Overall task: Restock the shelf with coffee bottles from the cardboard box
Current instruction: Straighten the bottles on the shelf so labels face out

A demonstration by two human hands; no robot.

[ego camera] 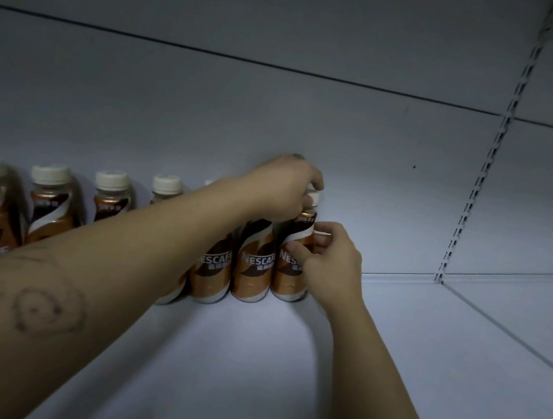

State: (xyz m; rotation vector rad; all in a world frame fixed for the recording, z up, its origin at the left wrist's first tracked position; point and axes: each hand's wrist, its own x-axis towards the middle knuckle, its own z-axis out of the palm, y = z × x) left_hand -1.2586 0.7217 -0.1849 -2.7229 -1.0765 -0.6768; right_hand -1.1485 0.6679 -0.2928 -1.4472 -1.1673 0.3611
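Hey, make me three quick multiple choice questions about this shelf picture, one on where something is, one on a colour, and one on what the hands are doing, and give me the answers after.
1. Where does the bottle being handled stand in the row?
A. At the right end
B. At the left end
C. Alone at the shelf's front edge

2. What colour are the bottle caps?
A. Red
B. White
C. Black

3. What are the hands doing?
A. Both hang free of the bottles
B. One holds a cardboard box
C. Both are on the same bottle

Answers:
1 A, only bare shelf lies to its right.
2 B, every visible cap is white.
3 C, the left hand covers its cap while the right hand pinches its label.
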